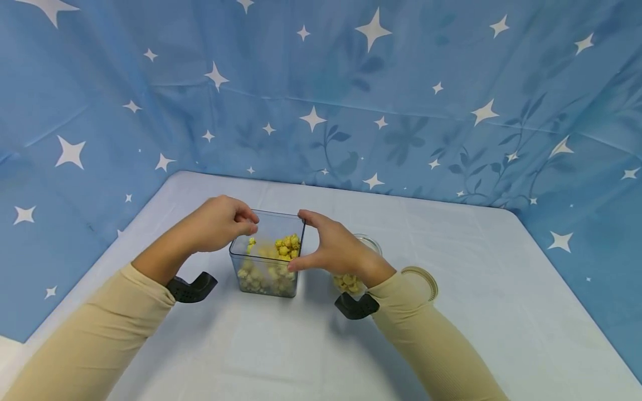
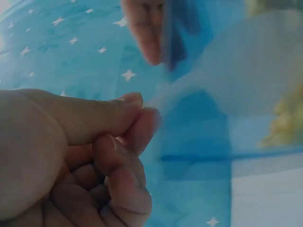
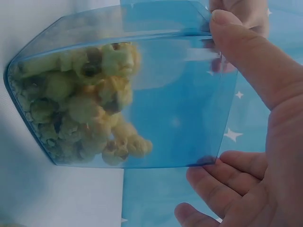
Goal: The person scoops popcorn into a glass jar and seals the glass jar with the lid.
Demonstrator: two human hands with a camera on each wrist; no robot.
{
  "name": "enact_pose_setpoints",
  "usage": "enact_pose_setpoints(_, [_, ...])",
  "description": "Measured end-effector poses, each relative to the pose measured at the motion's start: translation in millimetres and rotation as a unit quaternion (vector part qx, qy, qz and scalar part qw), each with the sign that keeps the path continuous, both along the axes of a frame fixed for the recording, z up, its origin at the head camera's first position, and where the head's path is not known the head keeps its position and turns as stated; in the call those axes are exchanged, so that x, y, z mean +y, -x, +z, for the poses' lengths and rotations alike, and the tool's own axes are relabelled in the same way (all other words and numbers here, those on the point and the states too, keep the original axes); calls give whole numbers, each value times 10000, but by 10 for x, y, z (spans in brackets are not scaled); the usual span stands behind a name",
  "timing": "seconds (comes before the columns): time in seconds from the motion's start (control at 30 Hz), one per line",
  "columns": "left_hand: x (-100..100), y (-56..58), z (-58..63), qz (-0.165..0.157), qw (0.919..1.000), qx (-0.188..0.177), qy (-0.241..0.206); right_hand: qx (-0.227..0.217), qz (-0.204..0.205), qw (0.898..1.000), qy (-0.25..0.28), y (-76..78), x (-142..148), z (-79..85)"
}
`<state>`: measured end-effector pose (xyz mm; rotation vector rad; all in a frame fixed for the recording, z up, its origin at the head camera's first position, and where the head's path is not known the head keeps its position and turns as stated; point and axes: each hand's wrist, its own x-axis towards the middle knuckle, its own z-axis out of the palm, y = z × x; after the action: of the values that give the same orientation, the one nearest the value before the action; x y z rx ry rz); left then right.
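A clear square plastic container (image 1: pixel 268 278) stands on the table with yellow popcorn (image 1: pixel 287 247) inside, heaped toward one side. My left hand (image 1: pixel 218 225) is over its left rim. Between thumb and forefinger it pinches the thin handle of a translucent spoon (image 2: pixel 258 64), whose round bowl is inside the container. My right hand (image 1: pixel 336 248) grips the container's right side. In the right wrist view, the thumb (image 3: pixel 258 52) presses near the rim while fingers (image 3: pixel 222 182) touch the opposite wall. The spoon is faint in the head view.
Partly hidden behind my right hand and wrist is a clear jar (image 1: pixel 370 243) with popcorn in it. A round gold-rimmed lid (image 1: pixel 428 277) lies to its right. The white-covered table (image 1: pixel 501 312) meets a blue star-printed cloth (image 1: pixel 281 83) at the back.
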<state>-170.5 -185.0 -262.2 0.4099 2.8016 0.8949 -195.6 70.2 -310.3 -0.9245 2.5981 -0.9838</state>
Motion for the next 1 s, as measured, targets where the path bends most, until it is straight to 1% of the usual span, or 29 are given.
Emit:
enact_pose_setpoints(0.17, [10, 21, -77, 96, 9994, -248, -222, 31, 31, 10000, 15, 8, -1, 5])
enact_pose_setpoints(0.3, [-68, 20, -106, 186, 9971, -486, -550, 18, 22, 10000, 6, 4, 0, 7])
enact_pose_setpoints(0.37, [-123, 14, -117, 254, 9959, -547, -675, -3, 22, 10000, 12, 0, -1, 8])
enact_pose_setpoints(0.53, [-204, 2, -137, 409, 9941, -566, -825, -52, 11, 10000, 34, -3, -1, 4])
enact_pose_setpoints(0.8, [-146, -3, -146, 391, 9935, -588, -897, -12, -61, 9999, 79, -4, 27, 1])
enact_pose_setpoints(1.0, [-250, -39, -172, 496, 9907, -650, -1087, -36, 6, 10000, 48, -9, 24, -8])
